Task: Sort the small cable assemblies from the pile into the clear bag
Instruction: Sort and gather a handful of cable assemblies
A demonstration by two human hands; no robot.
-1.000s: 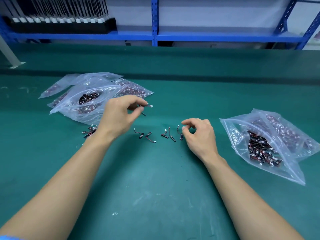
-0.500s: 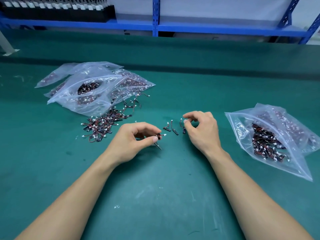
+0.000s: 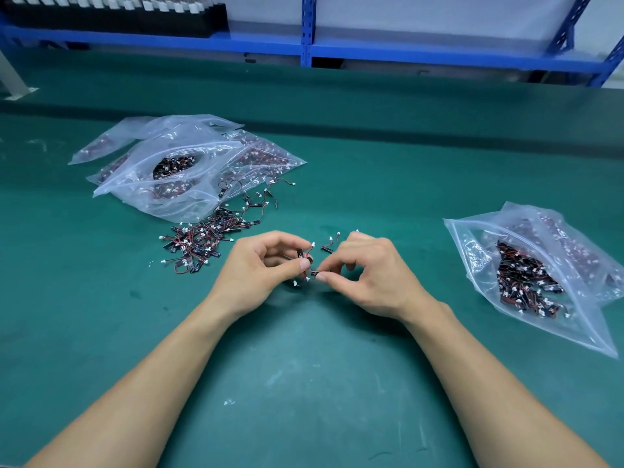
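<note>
Green matting covers the tabletop (image 3: 304,383) across my whole view, with a blue shelf rack (image 3: 439,57) along its far edge. At left I see a heap of clear bags (image 3: 189,197); a pile (image 3: 202,241) of loose cable assemblies spills just in front of it. At right lies another clear bag (image 3: 540,265), open-mouthed and partly filled. At centre, the left hand (image 3: 260,268) pinches a small cable assembly (image 3: 301,255) between thumb and forefinger. The right hand (image 3: 368,275) pinches a second assembly (image 3: 314,273), fingertips nearly meeting the left's. A few spare assemblies (image 3: 329,246) lie just beyond.
</note>
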